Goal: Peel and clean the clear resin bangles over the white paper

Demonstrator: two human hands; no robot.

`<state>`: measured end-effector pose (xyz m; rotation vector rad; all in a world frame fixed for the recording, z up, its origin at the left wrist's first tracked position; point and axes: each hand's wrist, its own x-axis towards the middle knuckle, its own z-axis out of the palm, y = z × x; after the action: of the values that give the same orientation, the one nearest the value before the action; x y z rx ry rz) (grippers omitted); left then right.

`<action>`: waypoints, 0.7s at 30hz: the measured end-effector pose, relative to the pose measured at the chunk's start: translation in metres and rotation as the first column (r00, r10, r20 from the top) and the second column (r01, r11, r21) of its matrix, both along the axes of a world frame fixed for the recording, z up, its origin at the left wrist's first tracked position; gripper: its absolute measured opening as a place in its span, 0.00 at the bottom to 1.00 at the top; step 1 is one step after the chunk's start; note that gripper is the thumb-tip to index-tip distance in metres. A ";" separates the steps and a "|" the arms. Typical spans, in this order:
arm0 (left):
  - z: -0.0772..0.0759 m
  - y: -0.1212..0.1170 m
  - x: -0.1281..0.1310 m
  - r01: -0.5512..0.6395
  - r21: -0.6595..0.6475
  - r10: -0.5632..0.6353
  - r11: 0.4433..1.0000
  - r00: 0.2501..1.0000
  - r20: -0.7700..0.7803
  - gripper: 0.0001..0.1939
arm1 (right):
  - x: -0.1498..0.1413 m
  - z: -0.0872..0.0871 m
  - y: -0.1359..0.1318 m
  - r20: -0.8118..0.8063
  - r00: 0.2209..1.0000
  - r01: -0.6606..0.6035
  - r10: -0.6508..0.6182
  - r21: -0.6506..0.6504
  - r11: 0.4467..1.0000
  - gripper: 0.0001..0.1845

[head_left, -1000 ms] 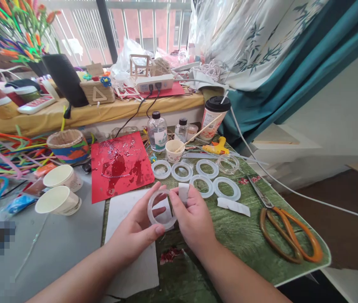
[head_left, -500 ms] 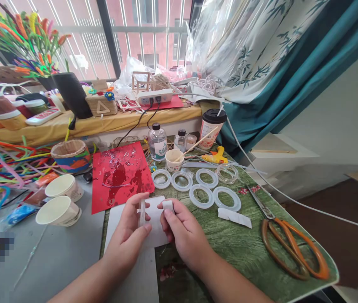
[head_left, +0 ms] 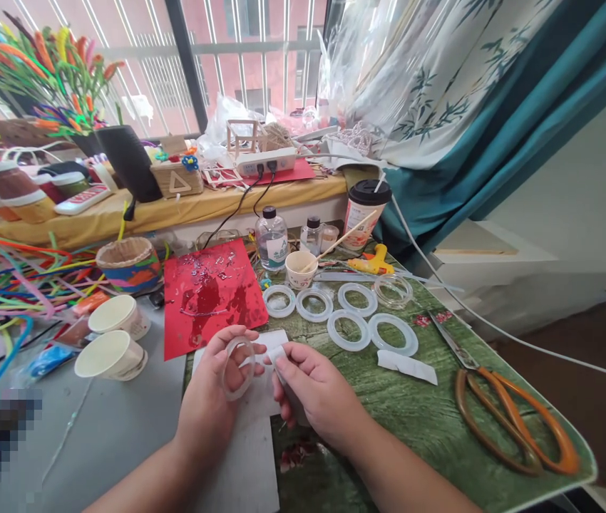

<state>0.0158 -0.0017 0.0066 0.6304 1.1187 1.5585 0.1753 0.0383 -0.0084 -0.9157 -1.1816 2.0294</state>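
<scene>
A clear ring (head_left: pixel 227 376), like a bangle, rests in my left hand (head_left: pixel 204 402), held between the thumb and fingers with its opening facing my right side. My right hand (head_left: pixel 314 388) pinches a small folded piece of white paper or cloth (head_left: pixel 277 354) close to the ring's edge; I cannot tell if the two touch. Beneath both hands lies a white sheet (head_left: pixel 249 456). Several translucent ring molds (head_left: pixel 349 330) sit on the green table beyond my right hand, with clear rings (head_left: pixel 393 291) behind them. A crumpled white strip (head_left: pixel 406 368) lies in front of the molds.
Orange-handled scissors (head_left: pixel 517 420) lie at the right. A red sheet (head_left: pixel 212 299) with glossy wet patches is left of centre, near two paper cups (head_left: pixel 110 355). Behind stand a bottle (head_left: pixel 271 242), a cup with a stick (head_left: pixel 301 271), a yellow glue gun (head_left: pixel 372 262) and a lidded drink cup (head_left: pixel 364 217).
My left hand has turned the ring from edge-on to showing its round opening. My right hand has brought the white piece closer to it. The whole view has shifted slightly.
</scene>
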 end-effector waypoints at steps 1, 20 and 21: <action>-0.001 -0.002 0.000 -0.008 0.002 0.008 1.000 0.996 -0.094 0.16 | 0.000 0.001 0.000 0.012 1.000 -0.027 0.027 -0.013 1.000 0.30; -0.024 -0.015 -0.004 0.293 0.146 -0.046 0.945 0.560 -0.827 0.22 | 0.008 0.005 -0.003 0.169 0.983 -0.007 -0.068 0.409 0.912 0.17; -0.024 -0.015 -0.002 0.302 0.142 -0.057 0.943 0.563 -0.824 0.21 | 0.008 0.004 -0.002 0.166 0.984 -0.016 -0.057 0.410 0.912 0.16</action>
<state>0.0142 -0.0163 -0.0169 1.7368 1.4383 1.2289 0.1836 0.0364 -0.0041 -0.8976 -1.6100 1.6133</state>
